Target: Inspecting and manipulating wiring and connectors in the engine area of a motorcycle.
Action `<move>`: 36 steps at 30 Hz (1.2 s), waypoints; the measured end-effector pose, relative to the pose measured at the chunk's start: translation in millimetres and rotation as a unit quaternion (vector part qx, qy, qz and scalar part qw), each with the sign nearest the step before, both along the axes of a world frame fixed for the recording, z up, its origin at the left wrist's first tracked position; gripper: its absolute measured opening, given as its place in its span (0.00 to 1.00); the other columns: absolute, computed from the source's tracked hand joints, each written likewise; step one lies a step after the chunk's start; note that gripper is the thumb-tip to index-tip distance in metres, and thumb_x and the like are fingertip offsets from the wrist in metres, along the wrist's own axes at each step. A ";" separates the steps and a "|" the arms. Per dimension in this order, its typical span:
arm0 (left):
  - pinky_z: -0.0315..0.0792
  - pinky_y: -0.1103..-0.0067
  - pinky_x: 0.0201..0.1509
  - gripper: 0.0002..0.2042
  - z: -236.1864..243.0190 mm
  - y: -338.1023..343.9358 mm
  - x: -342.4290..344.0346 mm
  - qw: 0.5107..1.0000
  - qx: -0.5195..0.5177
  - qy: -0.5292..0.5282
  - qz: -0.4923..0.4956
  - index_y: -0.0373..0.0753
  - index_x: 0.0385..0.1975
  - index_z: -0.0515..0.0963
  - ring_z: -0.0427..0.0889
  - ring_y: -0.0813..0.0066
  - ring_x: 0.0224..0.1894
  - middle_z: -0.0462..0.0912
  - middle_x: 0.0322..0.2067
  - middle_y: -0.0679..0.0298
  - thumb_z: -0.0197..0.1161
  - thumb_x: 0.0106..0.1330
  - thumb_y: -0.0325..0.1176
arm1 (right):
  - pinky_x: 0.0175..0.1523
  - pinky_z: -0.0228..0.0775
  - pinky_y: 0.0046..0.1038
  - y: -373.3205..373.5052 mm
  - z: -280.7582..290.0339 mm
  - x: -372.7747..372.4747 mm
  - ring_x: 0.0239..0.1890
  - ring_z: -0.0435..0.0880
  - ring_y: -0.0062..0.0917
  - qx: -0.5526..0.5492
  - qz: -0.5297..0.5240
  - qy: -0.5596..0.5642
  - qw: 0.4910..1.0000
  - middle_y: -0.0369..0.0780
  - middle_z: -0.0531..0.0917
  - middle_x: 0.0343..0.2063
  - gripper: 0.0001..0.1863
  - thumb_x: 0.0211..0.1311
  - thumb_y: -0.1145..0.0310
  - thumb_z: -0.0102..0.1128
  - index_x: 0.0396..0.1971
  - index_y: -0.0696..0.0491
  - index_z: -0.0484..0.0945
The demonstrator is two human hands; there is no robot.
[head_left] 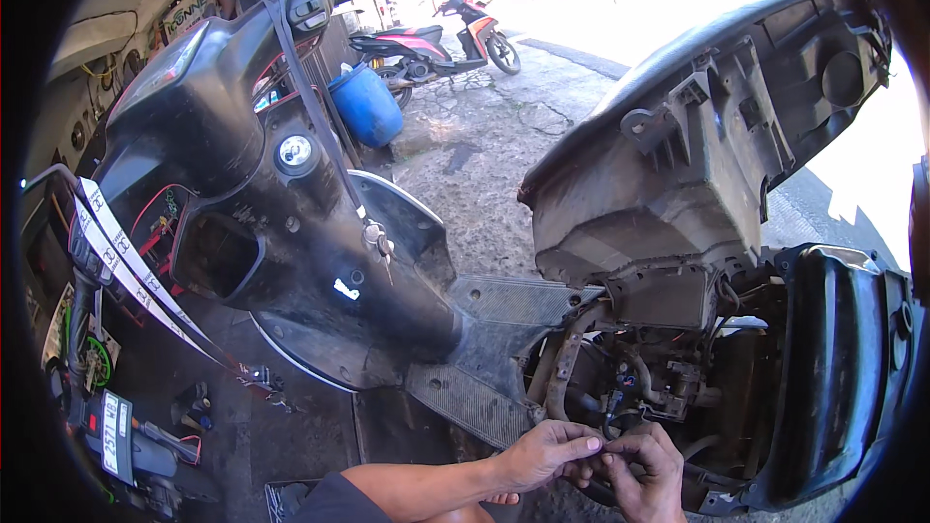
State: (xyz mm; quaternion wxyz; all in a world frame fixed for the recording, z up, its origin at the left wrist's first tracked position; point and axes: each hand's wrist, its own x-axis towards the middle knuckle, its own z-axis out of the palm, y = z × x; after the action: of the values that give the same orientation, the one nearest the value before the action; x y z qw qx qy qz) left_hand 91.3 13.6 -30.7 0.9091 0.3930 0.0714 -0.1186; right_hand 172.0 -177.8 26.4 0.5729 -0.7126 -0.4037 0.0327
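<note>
My left hand [544, 457] and my right hand [647, 470] meet over the near side of a scooter's exposed engine bay. Thumbs and fingertips are pinched together on both, almost touching. Whatever lies between them is too small or hidden to name. Just beyond my fingers are the engine parts [668, 385], with hoses, cables and a metal frame tube [565, 358]. Over the bay, the scooter's seat [668, 165] is tipped up, showing its dark underside.
The scooter's black front body [320, 261] and ribbed footboard [460, 392] lie to the left, with keys [379, 238] hanging there. Straps [136, 266] stretch from the handlebar. A black tail section [833, 378] stands right. Beyond are a blue barrel [368, 107] and a parked motorbike [426, 56].
</note>
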 end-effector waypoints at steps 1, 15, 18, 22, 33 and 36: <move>0.84 0.74 0.45 0.14 -1.1 1.8 -1.0 1.000 -0.022 -0.015 0.004 0.29 0.53 0.79 0.86 0.75 0.38 0.86 0.41 0.59 0.61 0.78 0.34 | 0.46 0.77 0.30 0.1 0.3 -0.7 0.41 0.85 0.34 -0.001 0.003 -0.006 1.000 0.44 0.82 0.37 0.09 0.61 0.83 0.67 0.40 0.58 0.83; 0.78 0.83 0.44 0.10 63.7 -19.5 -3.9 0.941 0.327 0.080 0.037 0.32 0.50 0.82 0.82 0.84 0.39 0.86 0.41 0.66 0.64 0.76 0.29 | 0.42 0.78 0.25 -7.6 -22.2 -4.1 0.36 0.84 0.21 0.014 -0.017 0.136 0.991 0.39 0.85 0.34 0.10 0.60 0.77 0.72 0.39 0.58 0.81; 0.72 0.87 0.19 0.08 44.3 -19.1 -10.6 0.948 0.283 -0.054 0.134 0.38 0.49 0.83 0.77 0.89 0.19 0.86 0.31 0.68 0.65 0.75 0.30 | 0.46 0.76 0.22 -2.1 -12.6 -2.1 0.38 0.82 0.15 0.010 -0.009 0.224 0.975 0.36 0.85 0.36 0.12 0.63 0.74 0.73 0.43 0.58 0.80; 0.78 0.87 0.29 0.08 33.9 -17.8 -10.0 0.940 0.294 -0.081 0.154 0.33 0.47 0.82 0.83 0.86 0.32 0.86 0.33 0.66 0.65 0.74 0.29 | 0.49 0.76 0.21 1.4 -11.8 -1.8 0.42 0.83 0.16 0.034 0.000 0.309 0.950 0.35 0.85 0.39 0.10 0.66 0.77 0.70 0.45 0.58 0.80; 0.75 0.86 0.36 0.08 43.1 -18.5 -14.6 0.965 0.237 0.033 0.106 0.30 0.46 0.81 0.79 0.86 0.32 0.83 0.34 0.67 0.64 0.75 0.28 | 0.41 0.81 0.31 -3.4 -18.2 -4.6 0.38 0.88 0.34 -0.034 0.003 -0.013 0.999 0.44 0.85 0.38 0.17 0.60 0.79 0.72 0.50 0.56 0.82; 0.78 0.85 0.35 0.09 33.3 -15.7 -14.2 0.968 0.227 0.027 0.099 0.29 0.46 0.80 0.81 0.84 0.31 0.84 0.33 0.65 0.64 0.75 0.29 | 0.39 0.82 0.35 -1.1 -18.2 -3.5 0.36 0.87 0.41 -0.043 -0.004 -0.055 0.998 0.46 0.85 0.38 0.15 0.60 0.77 0.73 0.47 0.57 0.83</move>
State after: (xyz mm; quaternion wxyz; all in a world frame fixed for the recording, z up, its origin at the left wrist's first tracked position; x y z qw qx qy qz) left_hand 77.1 -2.1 2.6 0.8012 0.5764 0.1599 -0.0192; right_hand 168.5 -178.9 8.2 0.5192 -0.7388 -0.4295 0.0083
